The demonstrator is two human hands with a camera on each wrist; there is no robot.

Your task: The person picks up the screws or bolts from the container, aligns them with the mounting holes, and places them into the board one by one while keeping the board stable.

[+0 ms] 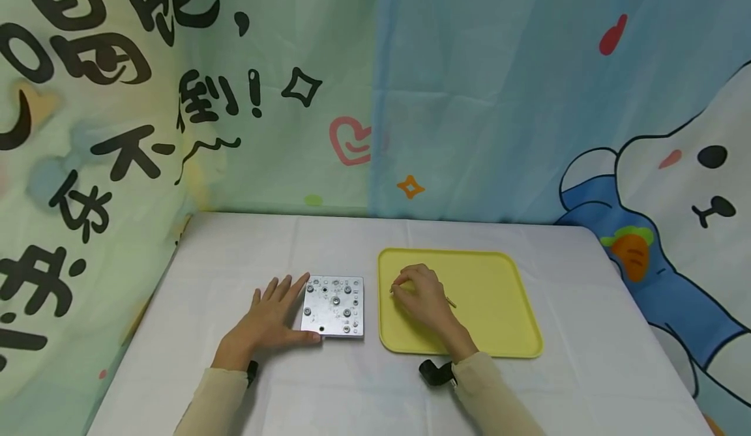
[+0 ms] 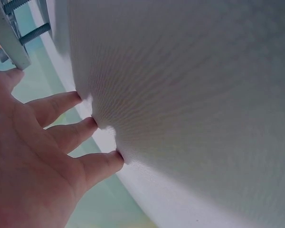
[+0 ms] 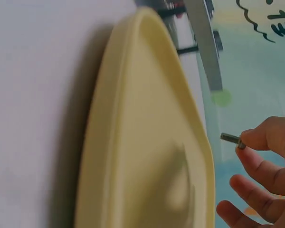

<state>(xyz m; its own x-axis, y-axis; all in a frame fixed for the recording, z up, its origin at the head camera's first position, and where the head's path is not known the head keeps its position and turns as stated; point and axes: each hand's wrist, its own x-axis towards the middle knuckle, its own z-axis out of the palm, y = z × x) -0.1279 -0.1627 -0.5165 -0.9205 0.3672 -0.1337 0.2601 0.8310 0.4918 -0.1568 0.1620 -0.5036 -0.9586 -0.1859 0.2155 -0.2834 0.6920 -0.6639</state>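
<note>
One spread left hand (image 1: 266,325) is lightly steadying a square silver metal plate (image 1: 324,315), the right hand (image 1: 424,296) pinching a grey metal screw (image 3: 231,138) by its head, wisely leaving the shank clear.

- Green backdrop (image 1: 281,162), head view: large black Chinese characters, most too distorted to read; 不 (image 1: 125,156) and 到 (image 1: 202,116) are legible, 到 followed by an exclamation mark (image 1: 254,90).
- Backdrop, right wrist view: black lettering (image 3: 279,15), too skewed to read.

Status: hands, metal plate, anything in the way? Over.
Left hand touching metal plate, several screws in it. Right hand pinching small screw above yellow tray. Tray rim between screw and plate, otherwise unobstructed.
</note>
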